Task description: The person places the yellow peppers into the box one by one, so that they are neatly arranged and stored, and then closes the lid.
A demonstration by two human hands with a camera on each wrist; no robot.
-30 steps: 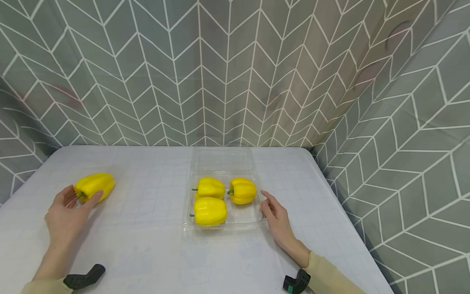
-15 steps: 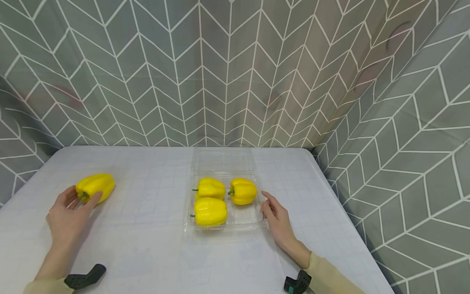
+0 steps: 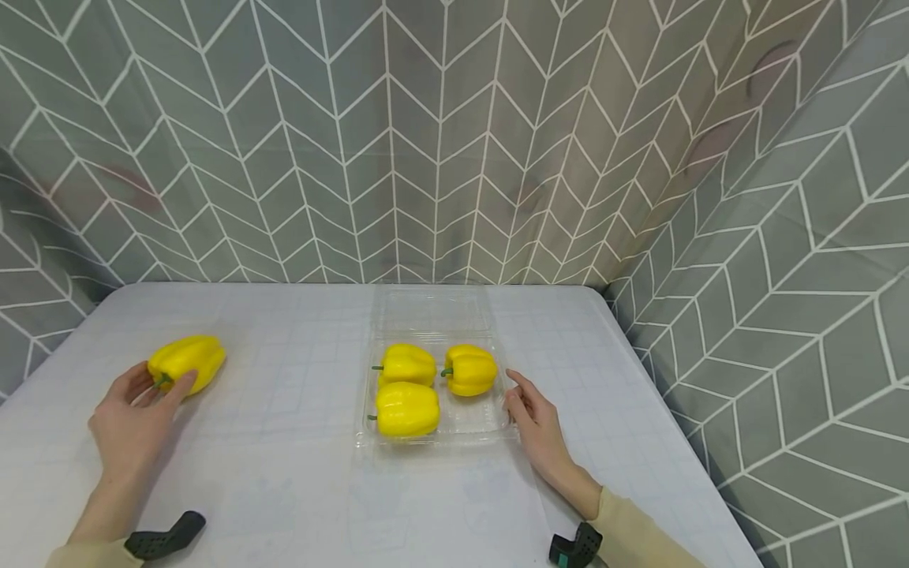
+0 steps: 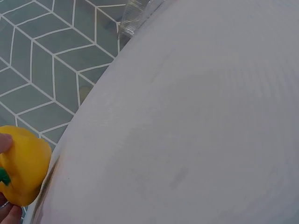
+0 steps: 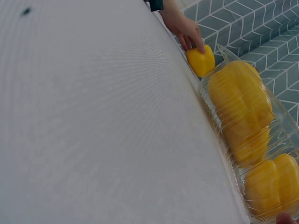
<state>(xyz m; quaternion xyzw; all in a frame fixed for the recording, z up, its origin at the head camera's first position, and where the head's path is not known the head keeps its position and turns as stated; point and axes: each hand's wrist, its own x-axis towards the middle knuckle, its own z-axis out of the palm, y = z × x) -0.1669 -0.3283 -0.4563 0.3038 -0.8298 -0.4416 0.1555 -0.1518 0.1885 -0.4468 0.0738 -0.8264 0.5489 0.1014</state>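
head / landmark: clear clamshell tray (image 3: 490,430) sits mid-worktop (image 3: 298,473), lid folded back flat behind it.
head / in tray: three yellow peppers (image 3: 406,410), two along the back, one front-left; front-right corner of the tray is bare.
head / loose pepper (image 3: 188,361): well left of the tray, lying on its side on the worktop, green stem end toward the person.
head / left hand (image 3: 135,422): left of the tray, at the loose pepper's stem end; thumb and fingers lightly curled, tips touching it. Can't tell if it's a real grip or just contact.
head / right hand (image 3: 536,422): just right of the tray, fingers relaxed and extended, tips at the tray's right rim, grasping nothing.
head / backdrop: grey herringbone-print curtain (image 3: 426,142) behind and to the right of the tray.
left wrist / loose pepper (image 4: 23,165): bottom-left corner, fingertips (image 4: 5,142) on it at the frame edge; grip itself cropped out.
left wrist / tray (image 4: 133,18): only a clear edge shows at the top, far across the worktop (image 4: 196,130).
right wrist / tray (image 5: 280,116): right side of frame, three peppers (image 5: 240,100) seen through its clear wall.
right wrist / loose pepper (image 5: 201,60): beyond the tray, left hand (image 5: 184,30) resting fingers on it.
right wrist / right hand: only a fingertip (image 5: 282,218) at the bottom edge, next to the tray.
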